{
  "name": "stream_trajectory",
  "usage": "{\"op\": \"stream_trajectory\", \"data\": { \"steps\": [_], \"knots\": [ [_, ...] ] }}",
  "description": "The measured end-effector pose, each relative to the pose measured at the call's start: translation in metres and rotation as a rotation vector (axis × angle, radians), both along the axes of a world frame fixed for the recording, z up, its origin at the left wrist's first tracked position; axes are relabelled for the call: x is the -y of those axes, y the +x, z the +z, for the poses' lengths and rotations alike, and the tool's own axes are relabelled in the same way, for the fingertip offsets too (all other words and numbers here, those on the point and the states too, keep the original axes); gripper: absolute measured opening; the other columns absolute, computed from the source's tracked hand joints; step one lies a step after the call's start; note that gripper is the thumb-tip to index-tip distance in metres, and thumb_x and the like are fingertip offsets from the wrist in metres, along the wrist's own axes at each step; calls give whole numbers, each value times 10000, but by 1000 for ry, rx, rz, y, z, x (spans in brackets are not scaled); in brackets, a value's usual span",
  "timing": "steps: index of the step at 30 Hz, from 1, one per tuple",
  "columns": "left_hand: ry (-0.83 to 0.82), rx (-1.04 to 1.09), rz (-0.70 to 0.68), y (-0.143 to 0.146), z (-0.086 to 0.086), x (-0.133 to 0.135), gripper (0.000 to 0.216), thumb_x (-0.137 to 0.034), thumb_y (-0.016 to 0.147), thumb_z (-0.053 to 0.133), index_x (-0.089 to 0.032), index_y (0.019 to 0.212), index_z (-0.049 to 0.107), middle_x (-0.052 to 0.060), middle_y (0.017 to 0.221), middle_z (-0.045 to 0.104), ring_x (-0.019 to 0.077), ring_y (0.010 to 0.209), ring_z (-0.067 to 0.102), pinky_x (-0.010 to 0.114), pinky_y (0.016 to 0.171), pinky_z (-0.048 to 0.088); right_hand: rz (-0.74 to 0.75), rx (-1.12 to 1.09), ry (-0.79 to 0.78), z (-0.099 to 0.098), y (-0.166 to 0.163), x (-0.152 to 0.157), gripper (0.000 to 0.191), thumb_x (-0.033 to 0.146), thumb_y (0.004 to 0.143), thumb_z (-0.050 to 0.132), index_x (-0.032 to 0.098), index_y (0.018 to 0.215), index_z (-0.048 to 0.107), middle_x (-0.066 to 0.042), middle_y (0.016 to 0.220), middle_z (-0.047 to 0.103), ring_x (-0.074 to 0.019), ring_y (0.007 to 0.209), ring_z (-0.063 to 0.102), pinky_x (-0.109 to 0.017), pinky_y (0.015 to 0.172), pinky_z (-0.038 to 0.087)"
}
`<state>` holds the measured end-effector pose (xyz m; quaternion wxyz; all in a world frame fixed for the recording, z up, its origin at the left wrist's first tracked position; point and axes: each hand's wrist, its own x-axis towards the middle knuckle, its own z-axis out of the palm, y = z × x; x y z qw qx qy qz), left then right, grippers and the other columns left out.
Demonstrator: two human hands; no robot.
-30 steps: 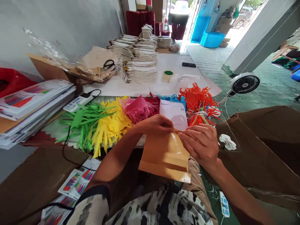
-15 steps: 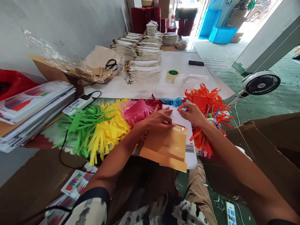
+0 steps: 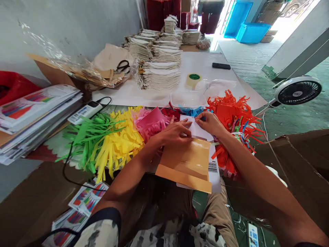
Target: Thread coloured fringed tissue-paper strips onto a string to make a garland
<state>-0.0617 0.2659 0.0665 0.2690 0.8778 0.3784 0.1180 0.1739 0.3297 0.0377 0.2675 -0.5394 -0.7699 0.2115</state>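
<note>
A white card (image 3: 214,176) with a printed barcode lies partly under a brown paper envelope (image 3: 187,161) at the table's front edge, above my lap. My left hand (image 3: 177,133) rests across the envelope's upper end and the card, fingers spread. My right hand (image 3: 210,122) has its fingertips pinched together at the upper part of the card; whatever is between them is too small to make out. Behind and left of my hands lie pink paper fringe (image 3: 151,121), yellow fringe (image 3: 120,137) and green fringe (image 3: 89,137). Orange-red fringe (image 3: 228,109) lies beside my right wrist.
Stacks of white tags with strings (image 3: 161,77) stand behind, near a tape roll (image 3: 194,80), a black phone (image 3: 221,66) and black scissors (image 3: 122,66). A clear plastic tray (image 3: 189,99) lies closer. A small fan (image 3: 298,92) stands right; piled printed sheets (image 3: 38,116) are left.
The view has shifted slightly, moving the scene a little. My left hand still lies on the envelope and card. My right fingertips stay pinched at the card's upper part.
</note>
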Motion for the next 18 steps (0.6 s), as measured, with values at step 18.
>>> {"op": "stream_trajectory", "data": {
  "steps": [18],
  "knots": [
    [-58, -15, 7, 2, 9, 3, 168, -328, 948, 691, -241, 955, 835, 92, 1620, 548, 386, 1610, 334, 732, 1292, 10, -160, 370, 252, 22, -13, 29, 680, 316, 885, 702, 195, 1529, 522, -214, 1403, 613, -403, 1192, 613, -506, 956, 466]
  ]
}}
